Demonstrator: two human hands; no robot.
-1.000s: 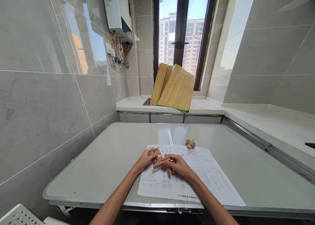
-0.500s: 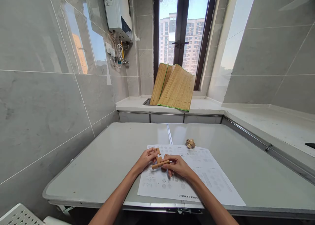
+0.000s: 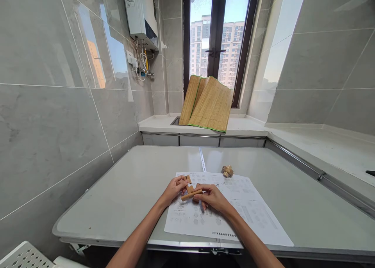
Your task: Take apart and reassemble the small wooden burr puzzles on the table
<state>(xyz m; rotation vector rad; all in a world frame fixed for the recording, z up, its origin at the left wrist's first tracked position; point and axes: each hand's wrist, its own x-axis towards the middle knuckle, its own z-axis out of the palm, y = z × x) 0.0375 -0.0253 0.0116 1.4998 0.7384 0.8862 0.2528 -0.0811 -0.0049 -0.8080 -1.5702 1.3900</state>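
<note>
My left hand (image 3: 176,188) is closed on a notched wooden puzzle piece (image 3: 188,179), its fingers wrapped around the near side. My right hand (image 3: 211,197) pinches a straight wooden stick (image 3: 188,196) that lies slantwise across the other pieces. More wooden blocks show between the two hands, partly covered by the fingers; whether they are joined I cannot tell. Both hands are just above a printed sheet (image 3: 234,217) with rows of small diagrams. Beyond the sheet's far edge sits an assembled wooden burr puzzle (image 3: 227,171).
The sheet lies on a pale folding table (image 3: 117,197) with a seam down the middle. Behind it a white ledge (image 3: 246,123) carries a bamboo mat (image 3: 211,104). A tiled wall (image 3: 52,143) borders the left, and a white perforated chair (image 3: 26,256) stands at lower left.
Almost nothing differs. The view has shifted very slightly; both hands keep the same hold on the wooden pieces.
</note>
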